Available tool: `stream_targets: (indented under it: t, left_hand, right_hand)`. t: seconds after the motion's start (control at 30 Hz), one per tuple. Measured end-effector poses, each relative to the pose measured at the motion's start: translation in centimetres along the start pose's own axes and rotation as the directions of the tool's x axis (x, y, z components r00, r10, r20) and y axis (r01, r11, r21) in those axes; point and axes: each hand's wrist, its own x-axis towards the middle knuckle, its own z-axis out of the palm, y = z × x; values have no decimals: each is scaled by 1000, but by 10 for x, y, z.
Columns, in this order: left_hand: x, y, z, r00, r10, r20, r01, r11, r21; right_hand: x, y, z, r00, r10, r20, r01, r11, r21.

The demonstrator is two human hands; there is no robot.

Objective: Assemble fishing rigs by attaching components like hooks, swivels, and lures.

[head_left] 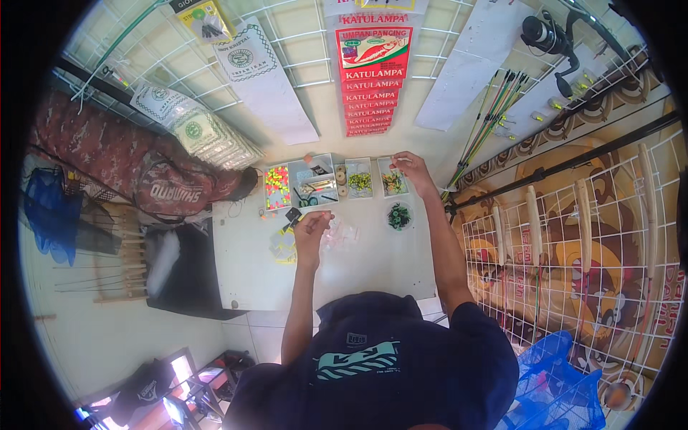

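My left hand [312, 228] is held over the white table [247, 276], its fingertips pinched together. Whatever they hold is too small to make out. Small clear plastic bags [342, 235] lie just right of it, and yellow packets [284, 246] to its left. My right hand [410, 169] is raised at the far right of the table, with fingers bent together over a box of small green and orange pieces [394, 184]. Anything between those fingers is hidden. Close below stands a round tub of dark green pieces [398, 216].
Along the table's back stand a box of yellow and pink beads [276, 186], a divided tray [315, 204] and a box of yellow-green pieces [359, 183]. Red bait packets [371, 79] hang on the wire grid behind. A fishing reel [552, 43] and thin coloured rods [481, 129] are at right.
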Motion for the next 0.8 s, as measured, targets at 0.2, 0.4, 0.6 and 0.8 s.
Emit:
stream_targets:
  t: [0.2,0.4,0.6,0.8]
  left_hand:
    - [-5,-6,14,1000,1,-17,0,999,38]
    - [-15,-10,31,1000,-20,-3,20,999,37]
    - [-17,-13,33,1000,8,1,-8,998,69]
    - [-15,-18,27,998,42,37,-48,985,164]
  right_hand:
    - [-80,-14,80,985,-132,110,114,982,150]
    - [-135,-18,124,997,-74,8,72,978,197]
    - [-142,-14,124,993,-114,-16,115,972,207]
    - [-149,-35,119,997,-73,18,74,995,-66]
